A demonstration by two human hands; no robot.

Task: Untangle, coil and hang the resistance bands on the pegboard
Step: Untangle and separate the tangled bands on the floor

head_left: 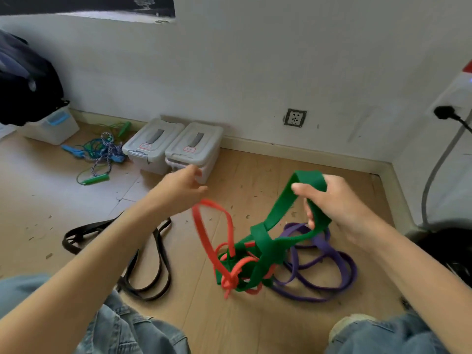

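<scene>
A wide green flat rubber resistance band (278,215) rises from a knot low in the centre of the frame, where it is wound together with a thin orange-red rubber band (217,241) and a purple rubber band (319,267) whose loops spread over the pale wooden floor (255,325) to the right. The right hand (334,200), right of centre, grips the top loop of the green band, fingers and thumb curled round it, and lifts it clear of the floor. The left hand (182,190), left of centre, sits just above a raised loop of the orange-red band; its fingers look loosely curled, but whether they pinch that loop I cannot tell.

The step in hand appears to be untangling. Best to keep the green band slack rather than stretched, since pulling would likely tighten the knot, and to feed the orange-red loop back through the green crossing.

A black rubber band (153,264) lies apart at lower left. Further off, two grey lidded plastic boxes (176,146) stand against the white wall (255,72), with tangled skipping ropes (102,154) beside them at left. No pegboard is in view.
</scene>
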